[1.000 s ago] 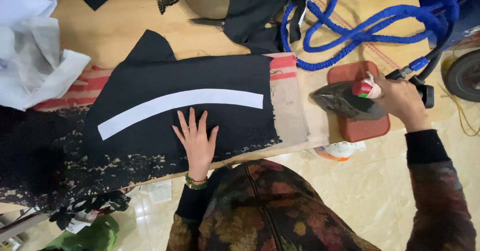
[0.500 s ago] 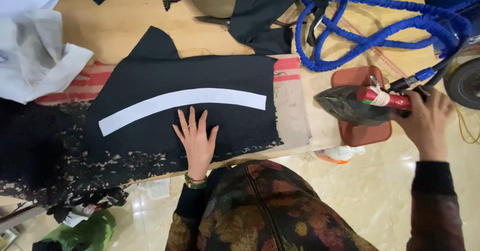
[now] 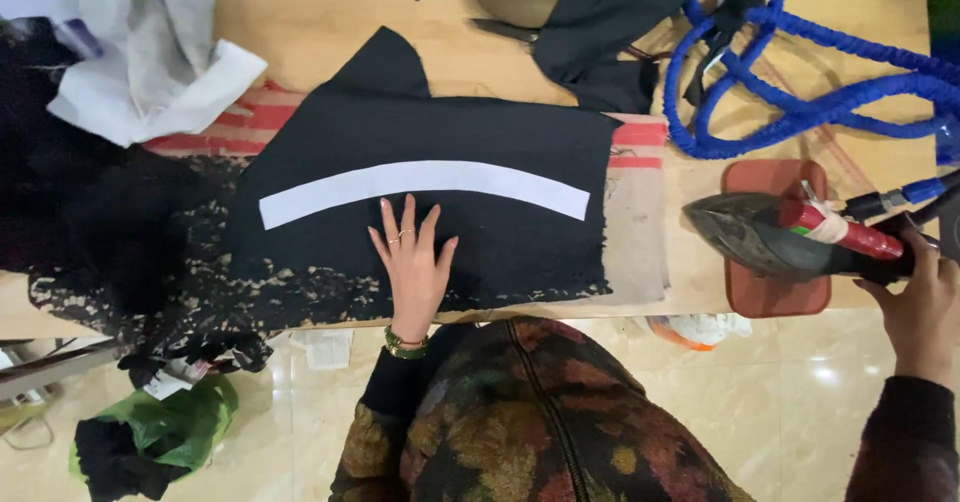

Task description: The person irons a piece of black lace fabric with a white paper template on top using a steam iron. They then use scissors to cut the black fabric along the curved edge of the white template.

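A piece of black fabric (image 3: pixel 450 192) is spread flat near the front edge of the wooden worktop (image 3: pixel 320 22), over a red-striped pressing pad (image 3: pixel 640 142). A curved white strip (image 3: pixel 425 180) is laid across the fabric. The left hand (image 3: pixel 412 262) is pressed palm down on the fabric just below the strip, with the fingers spread wide. Toward the right edge of the worktop, a steam iron (image 3: pixel 790 237) is seen over a reddish-brown rest mat (image 3: pixel 775 177); its rear end is touched by the right hand (image 3: pixel 920 307), whose finger spread cannot be told. A coiled blue hose (image 3: pixel 800 82) is laid at the far right corner, and white cloth (image 3: pixel 150 62) is heaped at the far left corner
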